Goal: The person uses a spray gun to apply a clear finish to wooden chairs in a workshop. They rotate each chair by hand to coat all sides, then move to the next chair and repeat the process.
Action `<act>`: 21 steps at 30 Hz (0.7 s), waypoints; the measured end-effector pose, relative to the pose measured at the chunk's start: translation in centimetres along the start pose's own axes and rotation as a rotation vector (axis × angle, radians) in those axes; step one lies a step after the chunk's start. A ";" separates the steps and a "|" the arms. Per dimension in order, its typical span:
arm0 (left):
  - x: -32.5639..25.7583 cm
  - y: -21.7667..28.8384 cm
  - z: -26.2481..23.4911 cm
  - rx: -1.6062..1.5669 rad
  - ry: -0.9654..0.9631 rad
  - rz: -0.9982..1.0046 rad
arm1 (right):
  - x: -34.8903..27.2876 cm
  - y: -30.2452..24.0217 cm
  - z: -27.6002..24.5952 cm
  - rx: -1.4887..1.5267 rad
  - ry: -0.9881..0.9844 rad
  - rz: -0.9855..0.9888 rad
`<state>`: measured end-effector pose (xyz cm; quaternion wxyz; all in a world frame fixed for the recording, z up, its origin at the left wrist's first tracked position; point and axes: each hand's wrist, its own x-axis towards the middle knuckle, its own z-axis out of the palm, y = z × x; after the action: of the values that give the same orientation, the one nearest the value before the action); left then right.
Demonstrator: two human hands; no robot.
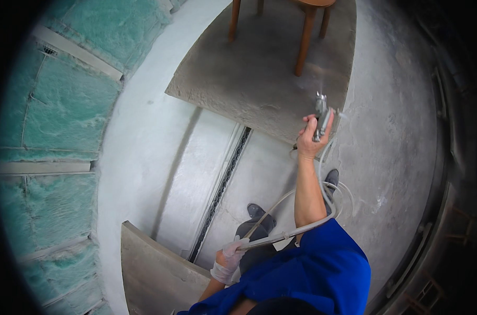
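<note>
My right hand is stretched forward and grips a metal spray gun, its nozzle aimed toward the brown wooden legs of a piece of furniture standing on a grey sheet. A faint mist hangs above the nozzle. My left hand, in a thin pale glove, holds the grey hose low near my waist. The hose loops back past my shoes up to the gun.
Green filter panels line the wall on the left. A dark metal track runs across the pale floor. Another grey sheet lies at lower left. Dark fittings and wooden pieces sit along the right rim.
</note>
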<state>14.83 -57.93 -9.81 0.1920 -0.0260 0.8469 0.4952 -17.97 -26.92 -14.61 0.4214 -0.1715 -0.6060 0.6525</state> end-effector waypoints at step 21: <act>-2.5 -0.2 -2.1 -0.087 0.053 -0.043 | -2.6 -6.4 6.3 -0.082 -0.094 -0.265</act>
<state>16.56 -60.18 -8.18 0.1789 -0.0658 0.8286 0.5264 -18.89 -33.57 -8.02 0.4676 -0.0761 -0.6684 0.5734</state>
